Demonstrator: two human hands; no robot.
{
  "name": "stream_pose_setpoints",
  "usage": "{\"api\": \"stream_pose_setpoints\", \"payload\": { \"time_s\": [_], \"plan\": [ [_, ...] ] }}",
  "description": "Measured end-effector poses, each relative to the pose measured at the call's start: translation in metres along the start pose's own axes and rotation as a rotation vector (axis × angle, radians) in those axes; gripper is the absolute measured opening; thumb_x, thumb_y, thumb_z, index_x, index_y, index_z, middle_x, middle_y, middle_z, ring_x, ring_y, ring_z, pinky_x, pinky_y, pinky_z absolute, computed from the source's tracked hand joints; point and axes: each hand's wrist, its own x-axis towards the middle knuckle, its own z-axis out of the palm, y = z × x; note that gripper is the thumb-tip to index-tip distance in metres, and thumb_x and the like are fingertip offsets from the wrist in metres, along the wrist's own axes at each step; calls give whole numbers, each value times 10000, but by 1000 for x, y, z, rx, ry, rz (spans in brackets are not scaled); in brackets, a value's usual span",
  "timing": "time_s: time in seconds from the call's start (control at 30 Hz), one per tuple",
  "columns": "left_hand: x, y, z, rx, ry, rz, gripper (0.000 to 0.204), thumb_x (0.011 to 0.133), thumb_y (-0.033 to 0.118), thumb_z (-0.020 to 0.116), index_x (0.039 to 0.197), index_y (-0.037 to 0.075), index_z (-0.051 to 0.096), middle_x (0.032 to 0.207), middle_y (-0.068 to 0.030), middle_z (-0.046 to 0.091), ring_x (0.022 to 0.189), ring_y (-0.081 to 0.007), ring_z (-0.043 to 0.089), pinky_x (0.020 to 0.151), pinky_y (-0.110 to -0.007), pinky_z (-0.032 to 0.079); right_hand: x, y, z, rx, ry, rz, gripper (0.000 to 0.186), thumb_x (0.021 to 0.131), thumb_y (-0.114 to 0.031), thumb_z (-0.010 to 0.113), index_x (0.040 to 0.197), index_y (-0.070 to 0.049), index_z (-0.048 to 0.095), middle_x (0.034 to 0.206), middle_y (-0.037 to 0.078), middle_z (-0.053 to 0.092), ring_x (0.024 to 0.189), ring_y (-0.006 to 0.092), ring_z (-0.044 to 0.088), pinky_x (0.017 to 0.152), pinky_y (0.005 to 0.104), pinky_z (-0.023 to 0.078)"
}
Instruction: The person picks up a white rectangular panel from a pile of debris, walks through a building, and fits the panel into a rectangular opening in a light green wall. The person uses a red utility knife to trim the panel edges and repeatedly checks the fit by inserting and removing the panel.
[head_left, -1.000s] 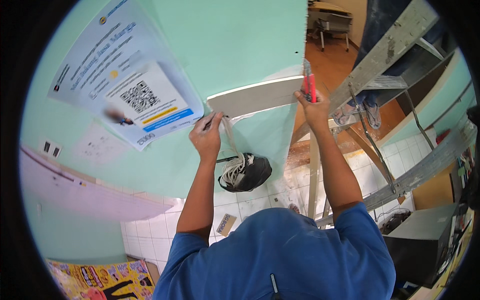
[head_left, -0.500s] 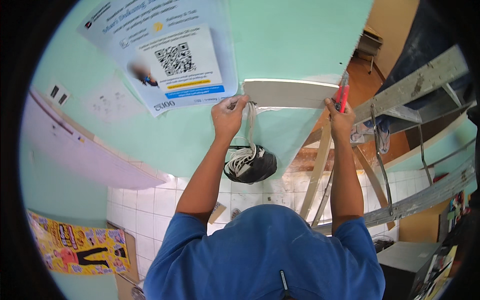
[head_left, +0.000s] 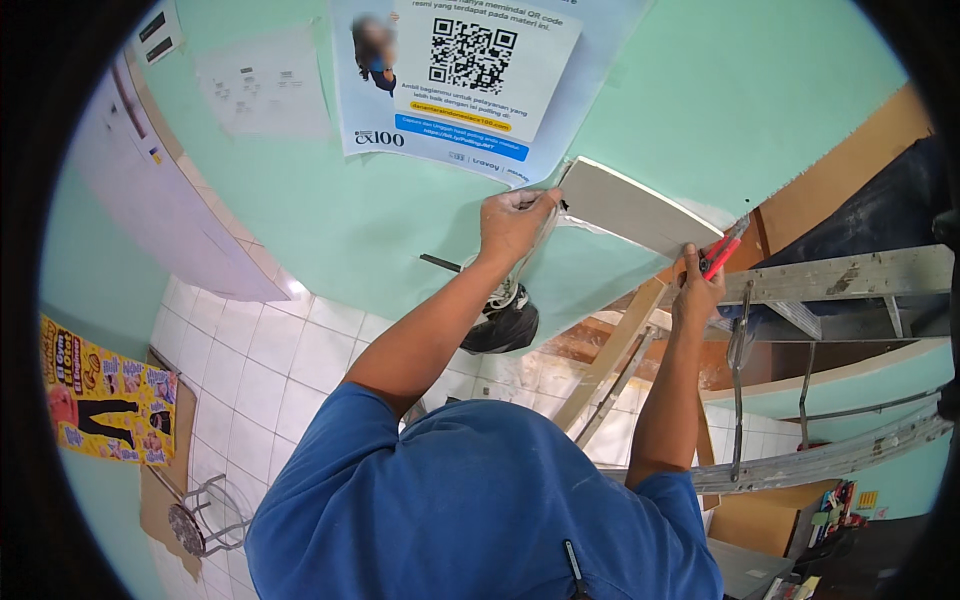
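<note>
A flat grey-beige board [head_left: 635, 208] with a pale upper edge lies against the green wall, slanting down to the right in the picture. My left hand [head_left: 515, 222] is closed at its left end, fingertips pinching the corner. My right hand [head_left: 697, 285] grips its lower right corner, thumb on its face. The same hand also holds a red tool [head_left: 722, 252] with a grey tip, which looks like a cutter knife. White cable [head_left: 541, 243] hangs beside my left hand toward a black bag [head_left: 507, 330], partly hidden by my forearm.
A blue and white poster [head_left: 470, 90] is on the wall above my left hand. To the right stand a metal ladder [head_left: 860, 275] and a wooden plank [head_left: 612, 350]. A round stool [head_left: 205, 515] is on the white tiled floor [head_left: 240, 350] at lower left.
The view has turned, so the poster and board sit farther right and the board slants more. Both hands keep hold of the board, and the red tool stays in my right hand.
</note>
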Motion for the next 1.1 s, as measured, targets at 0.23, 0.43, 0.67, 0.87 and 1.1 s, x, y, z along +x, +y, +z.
{"api": "stream_pose_setpoints", "payload": {
  "time_s": [0.23,0.43,0.67,0.87,1.1],
  "plan": [
    [9,-12,-6,-51,-104,-56,435,824,377,811,974,-30,778,822,-81,739,713,-112,644,676,-264,521,-5,-7,7,51,-42,-19,223,864,-62,796,1025,-46,642,802,-38,586,575,31,447,485,218,317],
    [12,-15,-4,-25,-104,-22,406,837,352,795,957,-35,779,815,-77,742,694,-116,651,674,-269,526,-7,-9,8,34,-37,-15,233,875,-76,789,1055,-39,646,828,-26,607,590,33,456,492,218,315],
    [6,-5,-5,45,-38,24,423,823,388,788,945,-18,785,748,-125,743,639,-155,664,665,-292,526,-5,-6,6,27,-38,-17,232,864,-91,804,1031,-50,647,815,-31,600,596,37,459,503,219,324],
    [3,-23,-6,-15,-76,-35,491,827,377,780,1067,-51,749,877,-157,757,746,-167,684,726,-299,537,-1,3,4,13,-5,-44,216,850,-115,823,950,-67,637,771,-49,564,610,35,451,512,217,331],
    [-14,-53,4,81,-101,-83,438,833,282,798,1110,-48,720,923,-85,734,738,-106,650,642,-262,524,-1,6,3,-41,23,-33,235,849,-141,828,949,-44,640,816,-33,591,706,60,513,617,230,412]
  ]
}}
